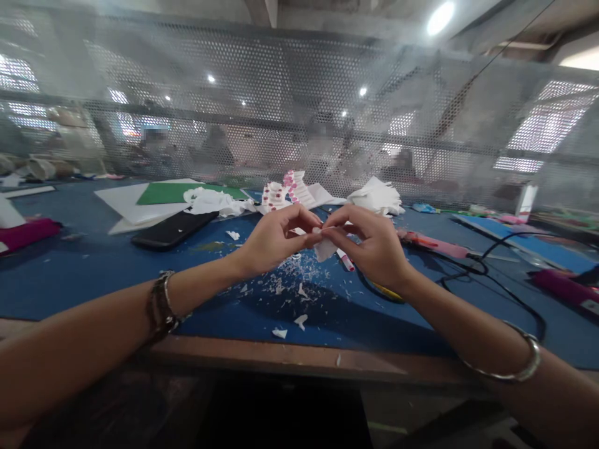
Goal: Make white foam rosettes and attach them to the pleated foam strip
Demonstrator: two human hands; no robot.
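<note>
Two hands meet in the middle, over the blue table (210, 318). The left hand (271, 240) has its thumb and finger pinched together on a small white piece (325, 249), and the right hand (369, 243) pinches it too, from the right side. Part of the white piece hangs down below the fingertips. (The tips hide the rest, so I can't tell its full shape.)

The step in hand looks like small finger work on this one piece. My guess is that the next move calls for a soft, steady pinch, because the piece looks thin and could rip.

White bits (302, 290) lie all over the table, near and under the hands. A black phone (175, 234) is on the left, and a pink tool (435, 245) lies on the right. A white heap (377, 196) sits at the far side.
</note>
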